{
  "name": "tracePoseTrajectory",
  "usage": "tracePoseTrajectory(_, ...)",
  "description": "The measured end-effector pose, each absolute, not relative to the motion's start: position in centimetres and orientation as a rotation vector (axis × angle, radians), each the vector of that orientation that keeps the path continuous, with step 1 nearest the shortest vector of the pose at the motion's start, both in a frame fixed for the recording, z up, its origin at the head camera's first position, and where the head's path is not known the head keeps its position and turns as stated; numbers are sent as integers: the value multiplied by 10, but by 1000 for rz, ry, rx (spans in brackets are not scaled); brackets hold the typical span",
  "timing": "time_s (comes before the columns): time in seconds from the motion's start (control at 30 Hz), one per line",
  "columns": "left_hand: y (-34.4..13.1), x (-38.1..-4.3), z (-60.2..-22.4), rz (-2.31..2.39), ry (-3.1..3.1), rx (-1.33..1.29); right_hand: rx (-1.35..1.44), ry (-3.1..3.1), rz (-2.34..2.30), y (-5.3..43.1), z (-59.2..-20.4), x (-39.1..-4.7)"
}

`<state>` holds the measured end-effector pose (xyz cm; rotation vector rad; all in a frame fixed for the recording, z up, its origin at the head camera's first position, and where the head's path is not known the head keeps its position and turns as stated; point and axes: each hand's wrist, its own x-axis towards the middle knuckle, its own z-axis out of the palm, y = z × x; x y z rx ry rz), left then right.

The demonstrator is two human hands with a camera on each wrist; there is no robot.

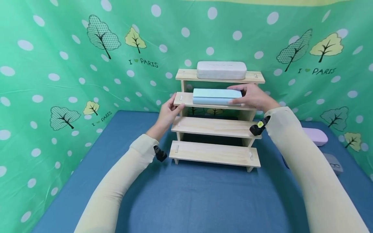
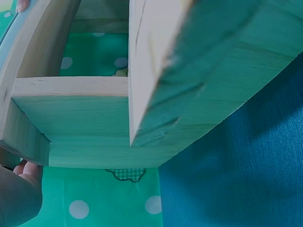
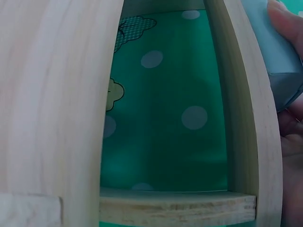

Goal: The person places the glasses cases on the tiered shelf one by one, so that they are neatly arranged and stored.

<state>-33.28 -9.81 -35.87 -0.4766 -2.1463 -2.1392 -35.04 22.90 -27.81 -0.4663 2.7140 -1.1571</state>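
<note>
A light blue glasses case [image 1: 214,97] lies lengthwise on the second tier from the top of a wooden stepped shelf [image 1: 215,126]. My right hand [image 1: 256,96] holds the case by its right end, thumb at the front and fingers over the top edge behind. In the right wrist view, the case's end [image 3: 279,52] shows beside the tier's edge with the thumb on it. My left hand [image 1: 168,111] grips the left end of that same tier; in the left wrist view its fingers [image 2: 29,170] curl at the board's end, partly hidden.
On the top tier sits a white case [image 1: 221,70]. A lilac case [image 1: 315,136] and a grey case [image 1: 333,163] with a glasses drawing lie at the right, partly behind my right sleeve. A green dotted cloth [image 1: 186,42] hangs close behind the shelf, above the blue tabletop [image 1: 198,197].
</note>
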Motion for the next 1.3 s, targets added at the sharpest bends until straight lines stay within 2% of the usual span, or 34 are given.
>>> tracePoseTrajectory(0.73, -98, -334, -361, -2148, -2123, -459, -571, 2668, -1225, 235, -277, -337)
tracePoseTrajectory(1.07, -97, -334, -359, -2153, -2109, -497, -582, 2720, -1384, 260, -280, -305)
tracePoseTrajectory(1.3, -97, -334, -361, -2127, -2117, -495, -729, 2667, -1593, 288, -292, -271)
